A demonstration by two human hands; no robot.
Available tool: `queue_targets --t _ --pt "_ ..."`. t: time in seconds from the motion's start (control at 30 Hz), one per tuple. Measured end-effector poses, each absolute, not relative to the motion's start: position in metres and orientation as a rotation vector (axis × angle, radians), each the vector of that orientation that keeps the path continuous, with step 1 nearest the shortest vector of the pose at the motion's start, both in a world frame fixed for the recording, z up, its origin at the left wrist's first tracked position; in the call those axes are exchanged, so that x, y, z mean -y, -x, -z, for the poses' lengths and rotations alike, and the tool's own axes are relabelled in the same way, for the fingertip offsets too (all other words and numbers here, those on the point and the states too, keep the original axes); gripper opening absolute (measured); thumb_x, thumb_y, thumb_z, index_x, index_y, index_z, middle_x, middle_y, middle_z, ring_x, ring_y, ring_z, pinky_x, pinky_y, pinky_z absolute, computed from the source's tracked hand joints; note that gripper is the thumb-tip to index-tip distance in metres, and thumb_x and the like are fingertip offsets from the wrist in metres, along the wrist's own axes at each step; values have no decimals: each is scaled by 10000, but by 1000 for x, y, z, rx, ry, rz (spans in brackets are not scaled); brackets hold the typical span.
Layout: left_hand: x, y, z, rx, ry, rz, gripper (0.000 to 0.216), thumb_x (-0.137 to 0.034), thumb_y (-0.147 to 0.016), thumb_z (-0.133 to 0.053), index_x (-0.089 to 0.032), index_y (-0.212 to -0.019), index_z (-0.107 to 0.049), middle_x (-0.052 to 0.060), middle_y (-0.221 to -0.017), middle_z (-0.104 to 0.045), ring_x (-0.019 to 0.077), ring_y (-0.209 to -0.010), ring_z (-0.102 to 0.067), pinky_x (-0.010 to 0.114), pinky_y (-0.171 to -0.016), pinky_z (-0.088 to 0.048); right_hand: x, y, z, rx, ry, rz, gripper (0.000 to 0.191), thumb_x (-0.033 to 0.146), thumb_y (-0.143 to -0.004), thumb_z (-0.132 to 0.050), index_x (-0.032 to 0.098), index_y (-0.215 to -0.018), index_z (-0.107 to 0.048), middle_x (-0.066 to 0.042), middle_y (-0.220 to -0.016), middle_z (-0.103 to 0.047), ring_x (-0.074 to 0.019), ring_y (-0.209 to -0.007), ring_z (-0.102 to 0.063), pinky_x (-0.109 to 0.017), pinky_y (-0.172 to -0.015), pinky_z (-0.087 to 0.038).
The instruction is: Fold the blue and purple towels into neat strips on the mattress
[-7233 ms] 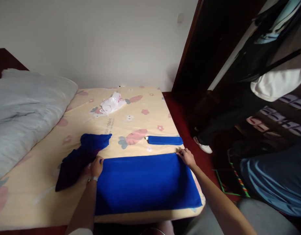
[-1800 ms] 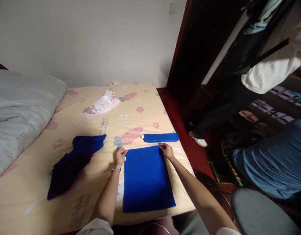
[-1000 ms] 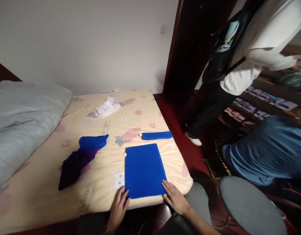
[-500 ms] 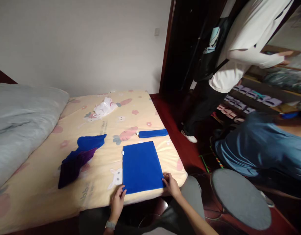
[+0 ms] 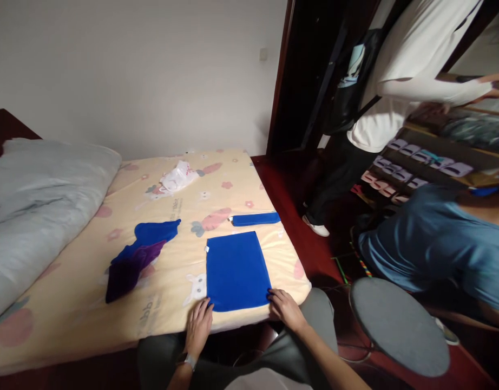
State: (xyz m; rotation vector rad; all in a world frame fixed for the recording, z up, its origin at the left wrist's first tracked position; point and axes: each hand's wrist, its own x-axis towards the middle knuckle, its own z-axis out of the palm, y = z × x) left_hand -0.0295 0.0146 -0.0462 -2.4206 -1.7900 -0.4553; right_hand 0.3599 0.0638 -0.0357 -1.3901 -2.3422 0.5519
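A square blue cloth (image 5: pixel 238 271) with a small white tag on its left edge lies spread flat near the bed's front edge. At its near left corner, my left hand (image 5: pixel 199 320) has its fingers closed on the fabric, back of the hand facing up. My right hand (image 5: pixel 287 309) holds the near right corner, fingertips bent over the edge and the thumb mostly hidden. Just beyond the square lies a narrow folded blue cloth (image 5: pixel 255 219). To the left, a crumpled blue cloth (image 5: pixel 156 234) is partly covered by a dark purple cloth (image 5: pixel 125 275).
The bed (image 5: pixel 168 309) has a cream patterned sheet. A white plastic bag (image 5: pixel 178 177) rests farther back, and a grey quilt (image 5: pixel 50 189) fills the left side. On the right are a round grey stool (image 5: pixel 398 325), a seated person in blue (image 5: pixel 432 244) and a standing person in white (image 5: pixel 412 59).
Both hands have turned more palm-down at the cloth's near corners. The cloth's near edge shows slightly higher in view. The standing person's arm has reached farther right.
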Motion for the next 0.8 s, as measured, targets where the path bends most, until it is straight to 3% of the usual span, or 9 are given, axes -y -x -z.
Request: queue_targets --t 0.13,0.3,0.57,0.8 --pt "-20 32 47 1719 2451 441 391 -130 -934 -457 -238 -1244 -670 51 -1391 -629 238 -1286 -577 424 -1058 -501 -69 -364 41 2360 1323 -557 419 109 -871 -561 227 -1267 -628 -93 -1345 -644 -269 -1223 -584 -443 -1037 -491" --pt "-28 39 47 1664 2529 459 401 -143 -940 -444 -234 -1267 -658 53 -1419 -607 238 -1343 -535 451 -1094 -484 -79 -365 43 2304 1305 -614 366 135 -892 -538 229 -1225 -658 -85 -1258 -695 -268 -1198 -607 -453 -1033 -493" --pt "-33 59 38 1598 2651 502 338 -245 -980 -479 -274 -1271 -650 34 -1334 -673 221 -1229 -632 449 -1075 -510 -82 -368 37 2068 1295 -832 285 339 -995 -477 249 -1149 -699 -94 -1182 -720 -257 -1131 -644 -433 -1020 -502" --pt "-41 46 37 1990 2561 861 281 -314 -987 -455 -265 -1161 -670 63 -1228 -716 225 -1167 -658 432 -1027 -540 -90 -367 40 1895 1398 -984 364 459 -1003 -434 238 -1139 -689 -107 -1161 -716 -275 -1100 -644 -446 -1018 -496"
